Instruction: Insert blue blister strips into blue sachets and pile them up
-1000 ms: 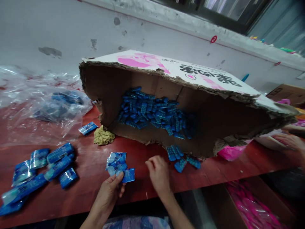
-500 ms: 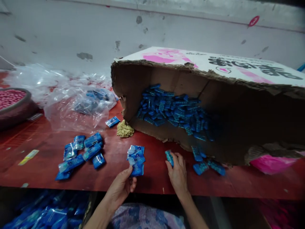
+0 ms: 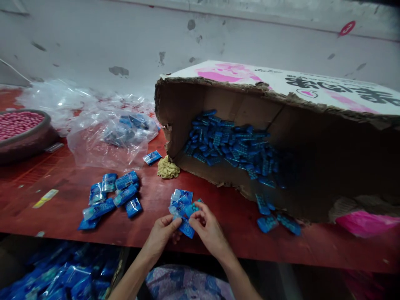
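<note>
My left hand (image 3: 163, 234) pinches a flat blue printed pouch (image 3: 187, 230) near the front edge of the table. In my right hand (image 3: 208, 229) is a small blue pack with turquoise dots (image 3: 193, 208), held against the pouch. Whether it is inside the pouch's mouth, I cannot tell. Other flat blue pouches (image 3: 182, 196) lie just beyond my fingers, partly overlapping. To the left sits a loose group of plump blue pouches (image 3: 125, 195). Several small dotted packs (image 3: 267, 224) lie to the right, by the mouth of a cardboard box (image 3: 215, 177).
The box lies on its side, a heap of small blue packs (image 3: 231, 143) inside. Beside it are a crumpled yellowish cloth (image 3: 168, 167) and a single blue packet (image 3: 152, 157). Clear plastic bags (image 3: 106, 146) and a bowl of pink pieces (image 3: 28, 137) stand left. Blue pouches (image 3: 68, 275) fill a container below.
My right hand has moved left with the small dotted pack, from beside the box to the pouch in my left hand. That pouch is now tilted. The view has shifted slightly.
</note>
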`<act>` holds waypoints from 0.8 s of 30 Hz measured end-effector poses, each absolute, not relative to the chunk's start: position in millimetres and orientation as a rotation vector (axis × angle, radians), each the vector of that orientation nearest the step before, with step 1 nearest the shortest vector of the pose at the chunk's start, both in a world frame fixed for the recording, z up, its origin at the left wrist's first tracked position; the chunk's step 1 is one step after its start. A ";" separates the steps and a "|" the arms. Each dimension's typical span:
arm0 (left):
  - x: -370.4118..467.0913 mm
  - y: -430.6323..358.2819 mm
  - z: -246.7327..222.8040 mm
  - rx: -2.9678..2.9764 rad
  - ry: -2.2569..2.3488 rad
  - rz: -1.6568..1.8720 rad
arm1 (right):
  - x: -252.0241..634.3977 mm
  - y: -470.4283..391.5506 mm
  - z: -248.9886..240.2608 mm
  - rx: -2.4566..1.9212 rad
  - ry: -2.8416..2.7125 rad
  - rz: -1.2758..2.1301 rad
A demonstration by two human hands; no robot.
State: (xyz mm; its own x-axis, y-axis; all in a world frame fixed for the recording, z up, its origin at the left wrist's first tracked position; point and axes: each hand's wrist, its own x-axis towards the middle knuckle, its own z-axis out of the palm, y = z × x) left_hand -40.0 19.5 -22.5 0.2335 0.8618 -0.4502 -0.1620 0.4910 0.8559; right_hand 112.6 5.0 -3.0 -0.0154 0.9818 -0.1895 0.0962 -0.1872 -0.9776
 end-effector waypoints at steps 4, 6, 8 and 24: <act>-32.3 25.9 -16.5 0.717 1.077 0.876 | 109.1 14.5 0.6 -1.227 -0.940 1.526; -27.9 26.3 -14.8 0.592 1.024 0.892 | 107.0 17.2 2.3 -1.186 -0.848 1.513; -24.7 24.3 -14.4 0.522 0.992 0.877 | 102.7 17.9 3.6 -1.151 -0.807 1.515; -54.3 16.8 -17.6 0.402 1.002 0.925 | 114.7 16.2 -8.3 -1.628 -2.038 0.419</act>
State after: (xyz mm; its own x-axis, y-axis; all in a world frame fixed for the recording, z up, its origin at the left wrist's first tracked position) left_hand -54.3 16.8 -17.6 0.2162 0.8132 -0.5404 -0.4737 0.5713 0.6702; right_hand 114.7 16.2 -8.3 -0.1647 0.9685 0.1866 0.8166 0.2400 -0.5250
